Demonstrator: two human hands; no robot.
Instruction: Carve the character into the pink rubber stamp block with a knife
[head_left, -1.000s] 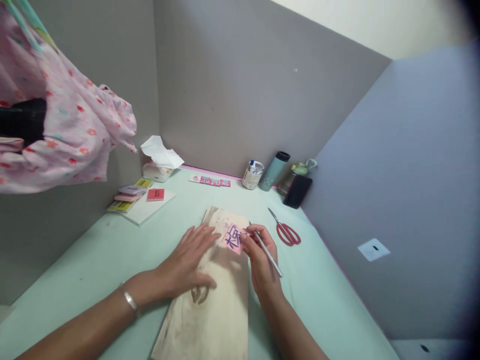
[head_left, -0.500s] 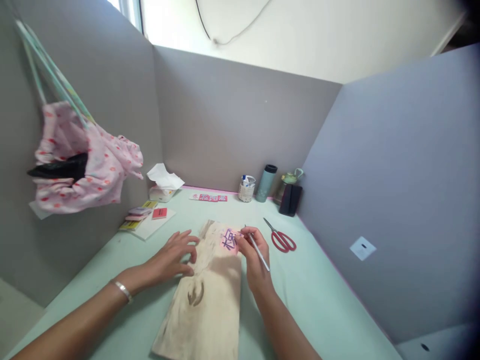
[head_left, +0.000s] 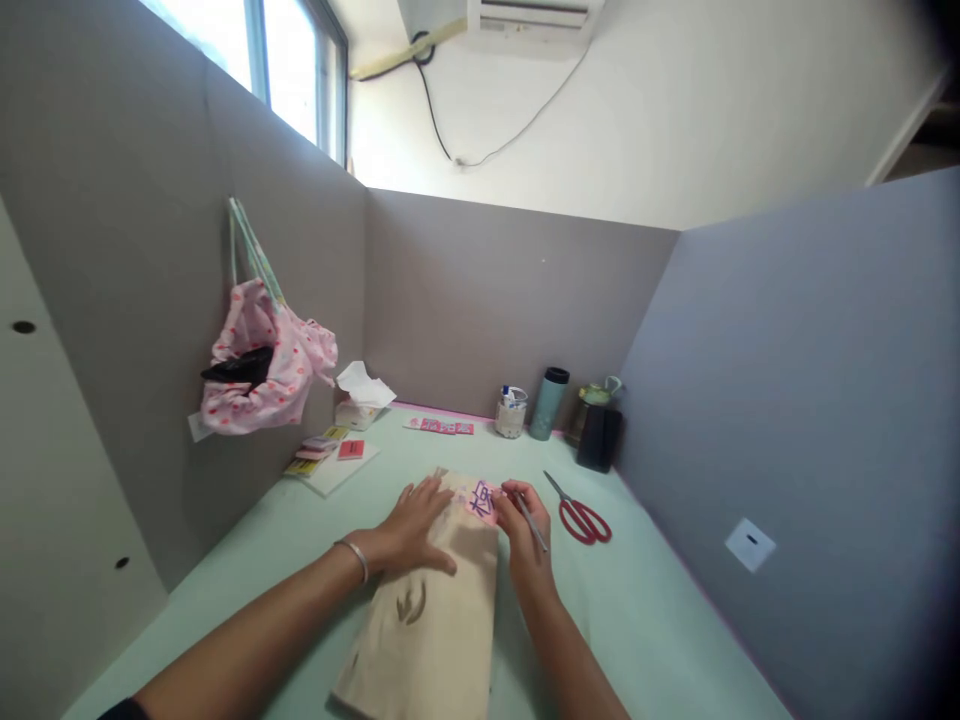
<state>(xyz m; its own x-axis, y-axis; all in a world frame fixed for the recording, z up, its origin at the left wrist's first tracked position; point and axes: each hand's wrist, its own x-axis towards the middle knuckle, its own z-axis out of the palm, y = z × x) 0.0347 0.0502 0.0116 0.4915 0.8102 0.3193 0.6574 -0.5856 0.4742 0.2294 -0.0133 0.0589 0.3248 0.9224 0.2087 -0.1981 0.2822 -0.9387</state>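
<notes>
A long wooden board (head_left: 442,640) lies on the pale green tabletop, with a dark brown knot mark on its face. Near its far end sits a small pink paper (head_left: 481,502) bearing a purple written character. My left hand (head_left: 416,527) rests with fingers spread on the board's left side, a bracelet at the wrist. My right hand (head_left: 525,525) pinches a slim silver pen-like tool (head_left: 534,525) and touches the paper's right edge. The tool's tip is hidden by the fingers. Red-handled scissors (head_left: 581,515) lie to the right of this hand.
Along the back stand a tissue box (head_left: 358,412), a pen cup (head_left: 511,415), a blue-green tumbler (head_left: 549,405) and a dark phone (head_left: 599,438). A strip of pink character papers (head_left: 442,427) lies there too. A pink cloth bag (head_left: 289,385) hangs on the left partition.
My left hand has gone from hovering at the board's left edge to lying flat on it. The right hand stays at the pink paper. The camera view has tilted upward and shifted left.
</notes>
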